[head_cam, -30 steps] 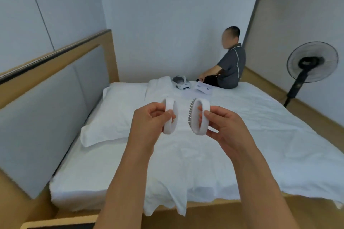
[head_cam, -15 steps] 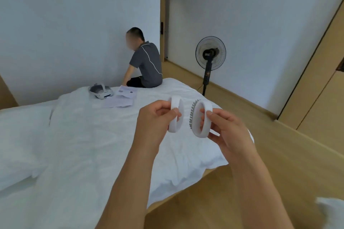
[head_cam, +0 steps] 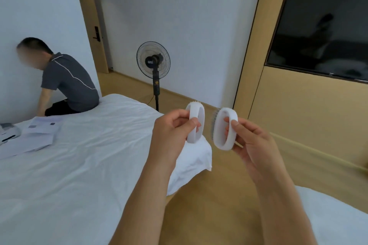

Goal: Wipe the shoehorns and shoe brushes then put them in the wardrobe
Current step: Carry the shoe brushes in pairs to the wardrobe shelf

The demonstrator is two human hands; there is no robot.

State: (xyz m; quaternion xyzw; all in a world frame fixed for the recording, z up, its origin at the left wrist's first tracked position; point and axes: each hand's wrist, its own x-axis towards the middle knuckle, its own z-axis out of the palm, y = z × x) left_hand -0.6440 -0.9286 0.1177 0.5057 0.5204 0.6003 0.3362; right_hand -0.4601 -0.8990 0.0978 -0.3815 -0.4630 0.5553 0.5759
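1. At the far left a small white device (head_cam: pixel 8 132) is cut off by the frame edge; beside it lie flat sheets of paper (head_cam: pixel 37 132) on the bed (head_cam: pixel 83 161), whose white sheet is softly creased.
2. A seated person (head_cam: pixel 67 85) in a dark grey shirt sits on the bed's far corner, turned away from you.
3. A black pedestal fan (head_cam: pixel 153 61) with a round wire cage stands on the wooden floor behind the bed; its base is hidden by the mattress.
4. Your left hand (head_cam: pixel 171 131) holds the left shoe brush (head_cam: pixel 196 123), a smooth white oval loop of plastic. Your thumb and curled fingers pinch its near side; only a fringe of pale bristles peeks over the top rim.
5. Your right hand (head_cam: pixel 253 139) holds the right shoe brush (head_cam: pixel 226 128), the same white oval shape, with grey bristles edging its left face. Your fingers (head_cam: pixel 229 123) pass through the loop while the thumb clamps the outer band. Both brushes are held upright in the air above the bed's corner, near each other but apart.
6. To the right a tan wooden panel wall carries a dark screen (head_cam: pixel 320 32), cut off at the frame edge, showing dim reflections too faint to read.
7. Compared with half a second ago, your view has swung right: the person and fan sit further left, and the screen has come into sight. Your grips are unchanged.
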